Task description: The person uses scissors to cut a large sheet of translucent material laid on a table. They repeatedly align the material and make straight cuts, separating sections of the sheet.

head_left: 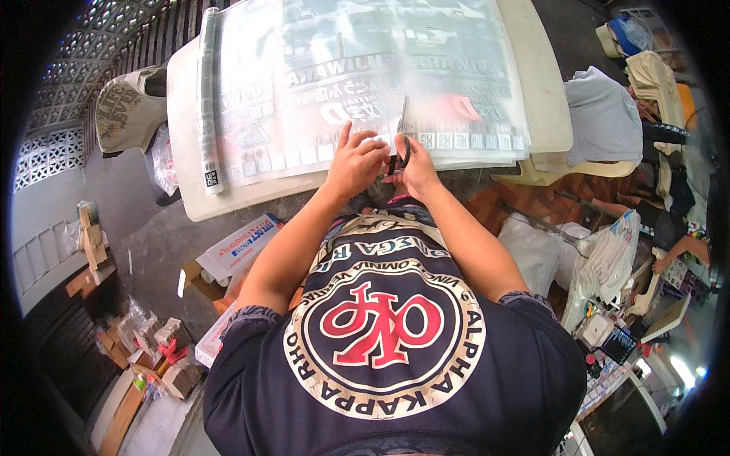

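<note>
Large translucent film sheets point(304, 76), printed with cars, mirrored lettering and rows of small squares, lie spread on a cream table. At the near edge of the film is my left hand point(356, 163), its fingers bent and one raised. Its thumb and forefinger look pinched at the film's edge, though the contact is partly hidden. My right hand point(417, 171), close beside it, grips black-handled scissors point(404, 148). The scissor blades point away from me over the film; whether they are open is hard to tell. A rolled end of film point(207, 99) stretches along the left side.
The cream table point(544, 83) fills the far middle. Cloth-covered chairs point(604, 114) flank it. An open carton point(239, 247) sits at left, more boxes point(171, 353) behind. Plastic-wrapped bundles point(604, 262) lie at right, where another person's arm point(684, 251) shows.
</note>
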Available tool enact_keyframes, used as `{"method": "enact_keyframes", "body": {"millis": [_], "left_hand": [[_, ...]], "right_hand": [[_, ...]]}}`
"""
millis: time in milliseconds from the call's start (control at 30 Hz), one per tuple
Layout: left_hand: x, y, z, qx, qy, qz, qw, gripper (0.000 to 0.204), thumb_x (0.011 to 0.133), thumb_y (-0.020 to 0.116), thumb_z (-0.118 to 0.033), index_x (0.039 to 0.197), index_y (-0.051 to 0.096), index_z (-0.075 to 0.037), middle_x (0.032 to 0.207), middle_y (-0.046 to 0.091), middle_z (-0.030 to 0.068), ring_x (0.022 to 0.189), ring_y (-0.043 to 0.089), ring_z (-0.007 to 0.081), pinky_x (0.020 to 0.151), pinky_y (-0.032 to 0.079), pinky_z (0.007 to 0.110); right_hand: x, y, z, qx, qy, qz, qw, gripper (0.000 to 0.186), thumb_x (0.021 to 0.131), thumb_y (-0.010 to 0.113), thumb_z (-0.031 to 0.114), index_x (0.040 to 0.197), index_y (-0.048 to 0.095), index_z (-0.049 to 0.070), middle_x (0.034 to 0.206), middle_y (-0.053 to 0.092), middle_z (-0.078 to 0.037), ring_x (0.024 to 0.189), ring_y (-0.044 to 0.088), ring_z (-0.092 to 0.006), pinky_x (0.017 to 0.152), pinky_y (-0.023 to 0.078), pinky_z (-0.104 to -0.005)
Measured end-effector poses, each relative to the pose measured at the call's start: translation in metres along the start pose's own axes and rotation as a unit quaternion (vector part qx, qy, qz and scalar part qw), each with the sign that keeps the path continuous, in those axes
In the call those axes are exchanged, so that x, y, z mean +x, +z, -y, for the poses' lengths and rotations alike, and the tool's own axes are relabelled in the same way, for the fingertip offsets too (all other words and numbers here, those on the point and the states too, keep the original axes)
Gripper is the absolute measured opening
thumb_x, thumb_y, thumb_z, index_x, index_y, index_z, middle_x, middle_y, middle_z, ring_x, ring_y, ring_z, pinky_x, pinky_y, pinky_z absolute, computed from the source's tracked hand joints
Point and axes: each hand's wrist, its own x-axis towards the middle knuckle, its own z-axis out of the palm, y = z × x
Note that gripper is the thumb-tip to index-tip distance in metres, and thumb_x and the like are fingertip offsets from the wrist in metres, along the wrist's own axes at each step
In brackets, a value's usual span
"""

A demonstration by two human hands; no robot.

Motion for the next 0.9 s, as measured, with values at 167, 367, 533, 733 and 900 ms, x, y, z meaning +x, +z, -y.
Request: {"method": "enact_keyframes", "body": {"millis": [167,367,533,733,900], "left_hand": [[0.002,-0.005,-0.006,-0.005,-0.01,-0.006,1.0,0.019,0.083,0.072,-0.009,0.101,0.076,-0.013,0.107,0.073,-0.0012,0.118,0.062,0.0235,0.119,0.027,0.062],[0.007,-0.012,-0.011,-0.014,-0.022,-0.004,1.0,0.019,0.083,0.072,-0.007,0.101,0.075,-0.013,0.108,0.073,-0.0012,0.118,0.062,0.0239,0.118,0.028,0.061],[0.007,-0.019,-0.016,-0.012,-0.044,0.001,0.999,0.022,0.082,0.073,-0.006,0.102,0.074,-0.013,0.109,0.072,-0.0018,0.118,0.062,0.0236,0.118,0.029,0.061],[0.008,-0.021,-0.023,-0.017,-0.057,-0.004,0.998,0.025,0.079,0.075,-0.006,0.103,0.074,-0.013,0.11,0.072,-0.0022,0.118,0.062,0.0246,0.118,0.03,0.06],[0.008,-0.027,-0.027,-0.018,-0.079,0.006,0.997,0.024,0.08,0.074,-0.005,0.102,0.075,-0.014,0.111,0.072,-0.0024,0.118,0.062,0.0255,0.117,0.033,0.06]], "right_hand": [[0.023,-0.011,0.021,-0.053,-0.018,-0.013,0.998,0.05,0.093,0.069,0.055,0.107,0.058,0.008,0.082,0.063,-0.003,0.063,0.064,-0.0138,0.048,0.052,-0.0289],[0.059,-0.033,0.053,-0.145,-0.062,0.003,0.987,0.046,0.094,0.074,0.04,0.119,0.061,0.004,0.076,0.062,-0.003,0.057,0.061,-0.0102,0.043,0.044,-0.0256],[0.091,-0.02,0.098,-0.217,-0.056,0.011,0.974,0.038,0.097,0.072,0.03,0.12,0.061,0.001,0.076,0.061,-0.002,0.059,0.058,-0.01,0.044,0.043,-0.0251],[0.153,-0.004,0.121,-0.159,-0.082,-0.004,0.984,0.059,0.09,0.075,0.053,0.115,0.062,0.001,0.076,0.064,-0.002,0.06,0.062,-0.0103,0.047,0.05,-0.027],[0.183,0.005,0.144,-0.123,-0.075,-0.005,0.99,0.061,0.089,0.074,0.057,0.116,0.063,0.003,0.078,0.066,-0.001,0.063,0.064,-0.0106,0.05,0.052,-0.0281]]}}
